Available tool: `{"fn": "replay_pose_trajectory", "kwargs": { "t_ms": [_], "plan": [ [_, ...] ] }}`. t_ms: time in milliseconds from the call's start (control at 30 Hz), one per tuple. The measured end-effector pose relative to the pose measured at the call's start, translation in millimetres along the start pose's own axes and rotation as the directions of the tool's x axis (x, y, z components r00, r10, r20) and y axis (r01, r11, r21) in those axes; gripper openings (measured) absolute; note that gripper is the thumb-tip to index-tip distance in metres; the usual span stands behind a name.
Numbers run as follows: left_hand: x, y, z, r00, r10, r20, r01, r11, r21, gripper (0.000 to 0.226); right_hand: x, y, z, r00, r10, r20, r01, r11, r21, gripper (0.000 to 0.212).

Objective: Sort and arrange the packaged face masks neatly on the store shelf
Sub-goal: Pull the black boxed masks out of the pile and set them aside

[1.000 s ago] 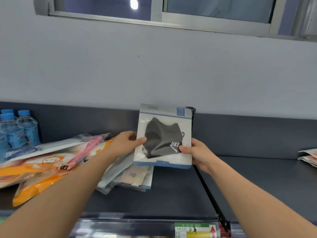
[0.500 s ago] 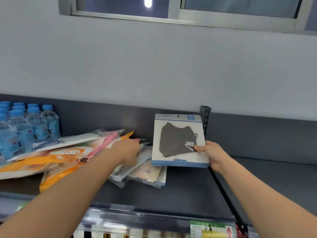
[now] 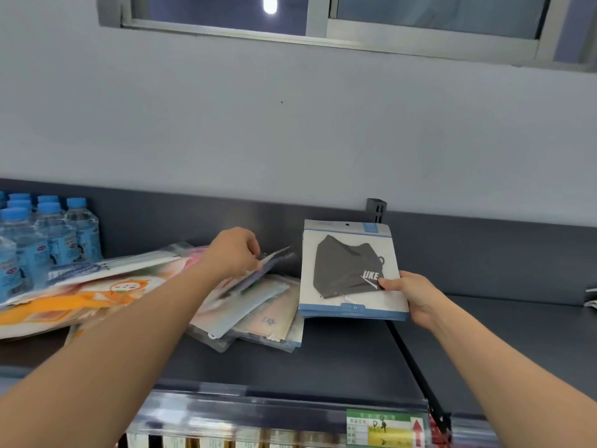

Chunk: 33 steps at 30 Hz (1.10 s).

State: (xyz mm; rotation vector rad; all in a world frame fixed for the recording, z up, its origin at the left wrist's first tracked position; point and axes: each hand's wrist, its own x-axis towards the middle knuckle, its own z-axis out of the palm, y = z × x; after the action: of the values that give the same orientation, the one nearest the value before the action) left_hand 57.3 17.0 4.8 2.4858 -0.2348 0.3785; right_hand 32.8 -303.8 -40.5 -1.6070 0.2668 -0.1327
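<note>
Dim, soft overall; lamp glare in window [image 3: 269, 4], edges bowed

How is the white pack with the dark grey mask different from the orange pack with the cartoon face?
The dark grey mask pack is held upright by the right hand; the orange cartoon pack lies flat in the pile. The mask pack is white with blue edges; the cartoon pack is mostly orange. Both are flat packs.

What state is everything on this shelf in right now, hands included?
Grey mask pack: upright, held at its right edge.
Right hand: pinches the grey mask pack.
Left hand: pinches a pale pack atop the pile.
Pile of packs: lying flat, overlapping, untidy.
Water bottles: upright, capped.
</note>
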Motion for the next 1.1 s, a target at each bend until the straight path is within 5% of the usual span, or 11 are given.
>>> {"fn": "replay_pose_trajectory", "kwargs": {
  "t_ms": [100,333,533,733,1100],
  "plan": [
    [-2,3,-1,0.992,-0.072,0.108,0.106,0.928,-0.357,0.012,-4,-3,-1,1.0,-0.001,0.014,0.0,1.0,0.005,0.017],
    [-3,6,0,0.99,-0.081,0.116,0.119,0.92,-0.373,0.023,-9,-7,3,0.999,-0.018,0.037,0.017,0.999,0.041,0.012],
    [-8,28,28,0.924,-0.103,0.369,0.294,0.81,-0.508,0.089,-16,-10,5,0.994,-0.036,0.105,0.024,0.993,0.112,0.015],
    [-15,64,63,0.904,0.005,0.428,0.264,0.78,-0.567,0.043,-25,-7,-19,0.999,-0.051,-0.006,0.051,0.994,0.093,0.007],
    [-29,186,155,0.866,0.094,0.491,0.243,0.778,-0.579,0.026,-29,9,-167,0.976,-0.049,-0.213,0.053,0.998,0.016,0.02]
  ]
}}
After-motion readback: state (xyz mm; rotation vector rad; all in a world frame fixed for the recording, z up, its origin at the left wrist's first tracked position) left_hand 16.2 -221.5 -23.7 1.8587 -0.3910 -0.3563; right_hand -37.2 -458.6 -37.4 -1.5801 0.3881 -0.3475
